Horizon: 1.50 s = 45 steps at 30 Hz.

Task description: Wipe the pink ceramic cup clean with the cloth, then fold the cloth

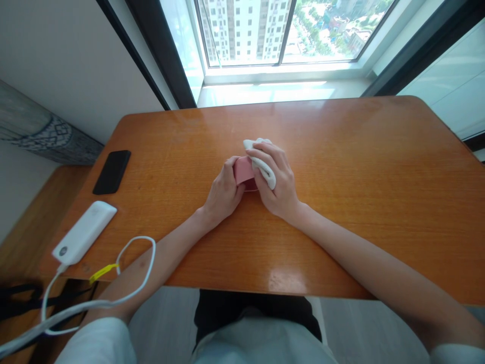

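Near the middle of the wooden table [359, 202], my left hand [224, 191] grips a small pink object [243, 170] by its left side. Its flat top and a darker pink side show, but what kind of thing it is I cannot make out. My right hand [278, 179] is closed round a folded white cloth [266, 172] and presses it against the right side of the pink object. The fingers and cloth hide much of that object's far and right parts.
At the table's left lie a black phone [112, 172] and a white power bank [84, 232]. A white cable [94, 304] with a yellow tag [102, 273] runs from the power bank across my left forearm. A window [282, 65] stands beyond the far edge; a curtain [45, 124] hangs at left.
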Tool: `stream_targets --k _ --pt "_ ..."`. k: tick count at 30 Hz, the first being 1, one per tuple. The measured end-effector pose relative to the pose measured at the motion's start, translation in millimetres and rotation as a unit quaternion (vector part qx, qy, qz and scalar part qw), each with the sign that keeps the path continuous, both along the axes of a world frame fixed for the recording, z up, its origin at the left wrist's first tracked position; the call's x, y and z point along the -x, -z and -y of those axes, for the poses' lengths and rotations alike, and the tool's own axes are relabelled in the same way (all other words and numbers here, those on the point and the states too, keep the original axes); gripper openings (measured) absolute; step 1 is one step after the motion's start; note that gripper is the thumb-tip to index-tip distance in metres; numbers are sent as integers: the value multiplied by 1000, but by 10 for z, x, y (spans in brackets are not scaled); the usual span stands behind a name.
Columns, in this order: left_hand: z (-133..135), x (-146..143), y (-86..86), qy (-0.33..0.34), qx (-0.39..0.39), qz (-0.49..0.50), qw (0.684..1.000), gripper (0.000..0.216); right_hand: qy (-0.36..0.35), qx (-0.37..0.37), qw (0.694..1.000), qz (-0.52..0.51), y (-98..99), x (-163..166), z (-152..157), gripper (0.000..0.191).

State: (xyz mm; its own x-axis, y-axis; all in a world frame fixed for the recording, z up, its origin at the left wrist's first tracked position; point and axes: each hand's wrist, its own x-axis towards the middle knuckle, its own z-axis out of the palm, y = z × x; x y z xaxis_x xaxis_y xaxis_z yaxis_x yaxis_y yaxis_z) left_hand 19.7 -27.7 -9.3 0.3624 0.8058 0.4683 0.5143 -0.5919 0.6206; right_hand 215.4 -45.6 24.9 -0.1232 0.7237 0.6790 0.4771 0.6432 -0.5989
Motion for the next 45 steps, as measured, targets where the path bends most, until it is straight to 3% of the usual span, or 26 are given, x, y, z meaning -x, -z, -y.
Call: stream_targets --k 12,30,33,37,45 --pt "-21 45 -25 2 26 15 1000 55 -37 92 986 -133 167 -63 -141 43" --pt "-85 106 17 16 33 32 999 39 -21 59 992 -111 146 -54 -100 39" --pt "-67 84 58 5 7 -33 999 42 0 13 997 -78 100 -71 -92 37" --pt "-42 58 96 12 -30 -135 990 54 26 -67 996 44 8 -126 -95 39" --pt "-38 65 72 8 -17 -158 987 58 31 -95 978 182 -131 -220 -125 41"
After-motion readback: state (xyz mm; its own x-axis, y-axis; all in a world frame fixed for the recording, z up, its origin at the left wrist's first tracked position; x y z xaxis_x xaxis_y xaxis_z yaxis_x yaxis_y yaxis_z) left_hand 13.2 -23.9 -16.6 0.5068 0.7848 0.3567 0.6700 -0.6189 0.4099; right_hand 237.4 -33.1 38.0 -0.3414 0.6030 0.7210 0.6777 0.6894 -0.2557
